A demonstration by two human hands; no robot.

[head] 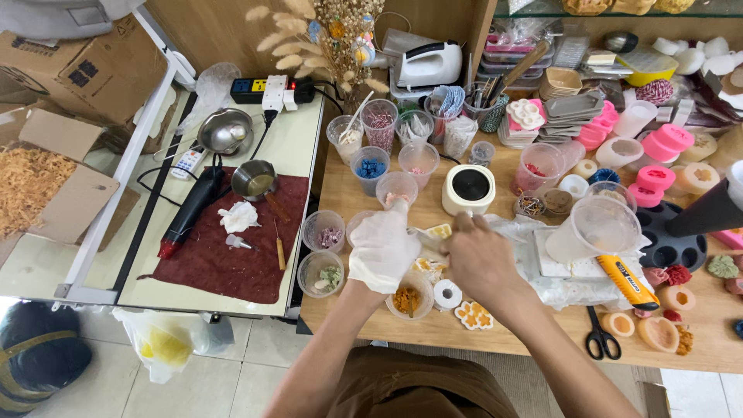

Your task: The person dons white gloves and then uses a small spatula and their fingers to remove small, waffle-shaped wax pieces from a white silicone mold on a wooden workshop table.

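- Nearest the camera, two bare forearms reach out over the front edge of the wooden surface, with a brown garment below them.
- Left hand, in a white glove, is curled shut around something small; its fingers hide what it grips.
- Right hand, bare, is closed too, its fingertips pinching at the same spot just beside the left.
- Between the two hands sits a small pale-yellow moulded piece, touched by both; whether it is lifted or resting I cannot tell.
- Work that looks finished: a flower-shaped cream and orange piece lies near the front edge, and peach-coloured moulded shapes lie to the right, beside black scissors.
- Materials ready for use: a cup of orange flakes sits just under the left wrist, a cup of green bits to its left, a roll of tape between the arms.
- Much seems left, judging by the many filled cups and pink moulds standing untouched farther back.
- A white melting pot stands behind the hands, and a large clear jug looks nearly empty.
- On the neighbouring white table, a dark red cloth carries a small metal pan and a heat tool, both set aside.
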